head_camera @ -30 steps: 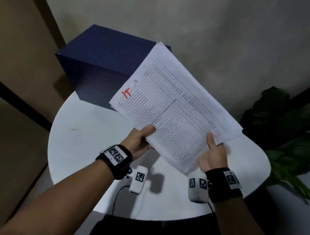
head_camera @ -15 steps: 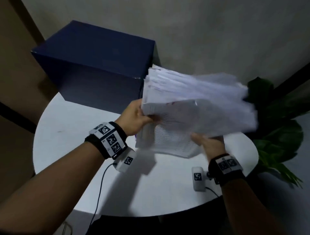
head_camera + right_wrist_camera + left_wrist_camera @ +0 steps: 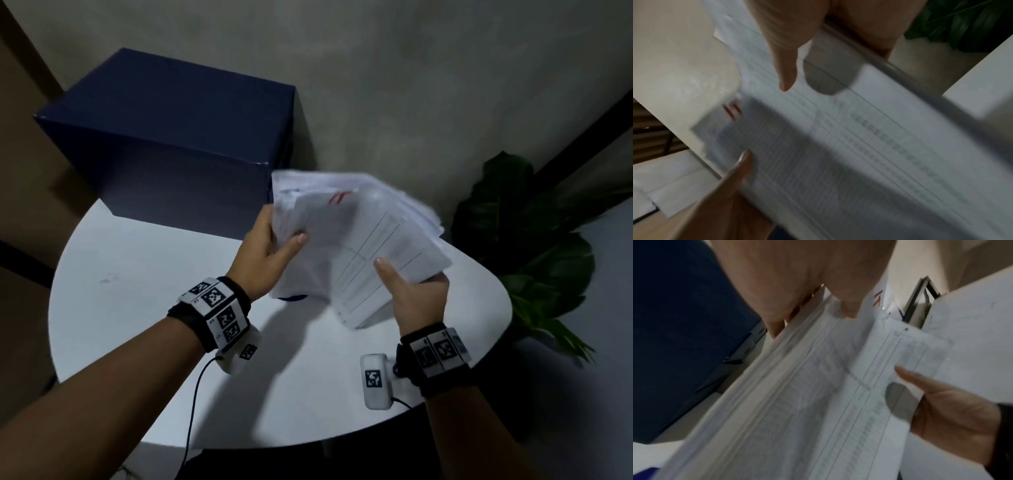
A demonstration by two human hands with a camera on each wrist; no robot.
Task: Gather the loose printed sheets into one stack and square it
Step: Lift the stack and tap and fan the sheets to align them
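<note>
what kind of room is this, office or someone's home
Probably an office corner or waiting area, though a home can't be ruled out: a round white table, a dark blue box, printed sheets and a potted plant.

— What carries everything here?
— A round white bench (image 3: 144,318), seen from the head view.
— What lies on it?
— 1 dark blue box (image 3: 178,147) sits at its far edge. A small blue thing (image 3: 291,297) shows near the middle, too hidden to identify.

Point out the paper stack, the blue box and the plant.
paper stack (image 3: 363,246): head view, printed top sheet between both hands.
blue box (image 3: 178,113): head view, middle of its lid.
plant (image 3: 534,240): head view, a large dark leaf right of the table.
</note>
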